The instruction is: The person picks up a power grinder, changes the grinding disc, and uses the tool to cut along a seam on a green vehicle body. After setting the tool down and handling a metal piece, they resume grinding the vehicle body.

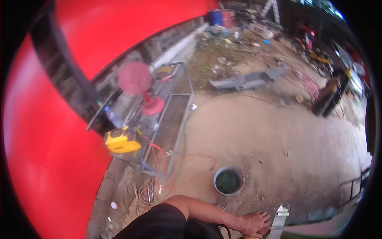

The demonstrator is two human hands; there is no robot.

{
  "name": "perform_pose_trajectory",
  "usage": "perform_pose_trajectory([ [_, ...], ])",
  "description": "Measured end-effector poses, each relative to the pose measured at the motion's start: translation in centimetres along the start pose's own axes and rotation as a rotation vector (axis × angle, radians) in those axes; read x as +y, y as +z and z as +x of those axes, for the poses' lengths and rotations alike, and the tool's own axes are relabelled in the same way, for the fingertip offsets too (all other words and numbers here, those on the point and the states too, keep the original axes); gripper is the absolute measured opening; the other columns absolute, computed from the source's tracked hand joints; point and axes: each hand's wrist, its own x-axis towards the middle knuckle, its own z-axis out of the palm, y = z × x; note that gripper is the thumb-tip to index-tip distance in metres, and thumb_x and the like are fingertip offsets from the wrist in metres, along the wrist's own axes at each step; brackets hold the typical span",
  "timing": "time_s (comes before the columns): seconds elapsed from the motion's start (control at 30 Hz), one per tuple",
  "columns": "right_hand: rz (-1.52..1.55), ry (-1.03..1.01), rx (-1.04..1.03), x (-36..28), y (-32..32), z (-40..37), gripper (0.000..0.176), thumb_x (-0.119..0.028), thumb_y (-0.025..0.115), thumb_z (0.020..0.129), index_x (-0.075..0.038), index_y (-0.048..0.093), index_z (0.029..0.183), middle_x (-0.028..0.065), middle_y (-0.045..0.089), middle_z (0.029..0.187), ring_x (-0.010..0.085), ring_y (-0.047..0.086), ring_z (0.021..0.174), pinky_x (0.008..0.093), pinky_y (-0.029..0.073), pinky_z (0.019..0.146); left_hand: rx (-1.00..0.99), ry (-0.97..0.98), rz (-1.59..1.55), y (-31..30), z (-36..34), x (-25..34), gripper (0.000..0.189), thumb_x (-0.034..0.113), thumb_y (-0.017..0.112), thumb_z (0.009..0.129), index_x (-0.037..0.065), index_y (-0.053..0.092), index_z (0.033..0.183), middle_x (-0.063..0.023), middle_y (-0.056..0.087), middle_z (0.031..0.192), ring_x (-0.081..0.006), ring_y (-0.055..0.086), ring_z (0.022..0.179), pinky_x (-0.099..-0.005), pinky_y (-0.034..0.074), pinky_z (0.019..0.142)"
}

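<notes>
Neither of my hands can be made out. A bare leg (207, 208) in black shorts (155, 223) bends across the bottom of the view. Its foot (252, 223) rests beside a long, pale strip (279, 223), toes pointing right. At the lower edge, close to the foot, a small yellow part of something is cut off by the frame. A black cable (226, 229) loops nearby. Beyond the leg stands a round metal bucket (216, 182) with dark greenish contents.
On the left, a metal frame (184, 115) carries a red round-headed object (135, 78) and a yellow tool case or machine (124, 141). Orange cord (203, 154) trails over the ground. A grey bumper-like part (248, 79) lies farther off. A dark cylinder (329, 97) stands right.
</notes>
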Motion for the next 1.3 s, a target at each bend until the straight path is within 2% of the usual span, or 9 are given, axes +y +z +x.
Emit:
perform_pose_trajectory([
  [0.13, -0.075, 0.012, -0.119, -1.0, 1.9, 0.3, 0.082, -0.073, 0.036, 0.083, -0.001, 0.057, 0.118, 0.0189, 0.066, 0.081, 0.0345, 0.064, 0.065, 0.0404, 0.052, 0.055, -0.666, -0.355, -0.001, -8.5, 0.5, 3.6, 0.068, 0.050, 0.063, 0.080, 0.003, 0.051, 0.128, -0.0234, 0.047, 0.131, -0.0392, 0.048, 0.119, -0.0529, 0.036, 0.102],
  [0.17, -0.088, 0.014, -0.144, -1.1, 2.1, 0.2, 0.082, -0.073, 0.036, 0.083, -0.001, 0.057, 0.118, 0.0190, 0.066, 0.081, 0.0346, 0.064, 0.065, 0.0404, 0.052, 0.055, -0.642, -0.368, 0.013, -7.5, -0.5, 3.7, 0.068, 0.050, 0.063, 0.080, 0.003, 0.051, 0.128, -0.0234, 0.047, 0.131, -0.0392, 0.048, 0.119, -0.0529, 0.036, 0.102],
  [0.23, -0.099, 0.013, -0.191, -1.0, 2.1, 0.1, 0.082, -0.073, 0.036, 0.083, -0.001, 0.057, 0.118, 0.0191, 0.066, 0.081, 0.0346, 0.064, 0.065, 0.0405, 0.052, 0.055, 0.210, 0.115, 0.236, -4.3, -2.6, 3.8, 0.077, 0.051, 0.073, 0.068, 0.017, 0.052, 0.133, -0.0121, 0.049, 0.133, -0.0332, 0.050, 0.116, -0.0567, 0.042, 0.091],
  [0.57, -0.169, 0.025, -0.323, -0.6, 2.1, -2.5, 0.083, -0.073, 0.036, 0.083, -0.001, 0.057, 0.118, 0.0196, 0.065, 0.082, 0.0350, 0.064, 0.065, 0.0407, 0.052, 0.055, 0.100, 0.253, 0.197, -3.1, -4.1, 8.8, 0.062, 0.038, 0.079, 0.063, 0.017, 0.061, 0.118, -0.0114, 0.056, 0.113, -0.0338, 0.053, 0.107, -0.0456, 0.047, 0.084],
  [0.77, -0.153, 0.045, -0.337, -0.5, 0.5, -3.3, 0.083, -0.074, 0.037, 0.083, -0.001, 0.057, 0.118, 0.0199, 0.065, 0.083, 0.0352, 0.064, 0.066, 0.0408, 0.052, 0.056, 0.528, 0.917, 0.178, -3.6, -3.0, 11.4, 0.039, 0.039, 0.069, 0.077, 0.013, 0.065, 0.106, -0.0115, 0.060, 0.101, -0.0337, 0.059, 0.093, -0.0470, 0.048, 0.077],
  [0.97, -0.092, 0.049, -0.293, -0.3, -2.1, -5.5, 0.084, -0.074, 0.037, 0.082, -0.001, 0.057, 0.119, 0.0201, 0.065, 0.083, 0.0355, 0.064, 0.066, 0.0409, 0.052, 0.056, 0.273, 0.502, 0.130, 2.2, -2.9, 14.2, 0.032, 0.038, 0.064, 0.080, 0.013, 0.065, 0.099, -0.0106, 0.059, 0.096, -0.0307, 0.058, 0.092, -0.0449, 0.046, 0.075],
  [1.1, -0.048, 0.060, -0.237, 0.1, -5.0, -6.8, 0.084, -0.074, 0.037, 0.082, -0.001, 0.057, 0.119, 0.0203, 0.065, 0.084, 0.0356, 0.064, 0.067, 0.0410, 0.052, 0.056, 0.591, 0.221, 0.157, 3.5, -3.4, 16.4, 0.040, 0.040, 0.066, 0.078, 0.011, 0.066, 0.106, -0.0107, 0.062, 0.096, -0.0313, 0.059, 0.087, -0.0454, 0.047, 0.071],
  [1.17, -0.034, 0.073, -0.196, 0.2, -6.5, -7.5, 0.084, -0.074, 0.037, 0.082, -0.001, 0.057, 0.119, 0.0204, 0.065, 0.084, 0.0357, 0.064, 0.067, 0.0411, 0.052, 0.056, 0.553, 0.150, -0.015, 5.0, -4.7, 16.2, 0.059, 0.047, 0.059, 0.084, 0.002, 0.057, 0.122, -0.0230, 0.052, 0.129, -0.0367, 0.047, 0.124, -0.0550, 0.031, 0.107],
  [1.3, 0.001, 0.106, -0.110, 0.6, -9.0, -8.5, 0.085, -0.075, 0.037, 0.082, -0.001, 0.057, 0.119, 0.0206, 0.065, 0.084, 0.0358, 0.064, 0.067, 0.0412, 0.052, 0.057, 0.417, 0.067, -0.091, 6.6, -7.6, 13.9, 0.053, 0.029, 0.064, 0.081, 0.001, 0.052, 0.124, -0.0212, 0.043, 0.138, -0.0356, 0.046, 0.124, -0.0531, 0.038, 0.105],
])
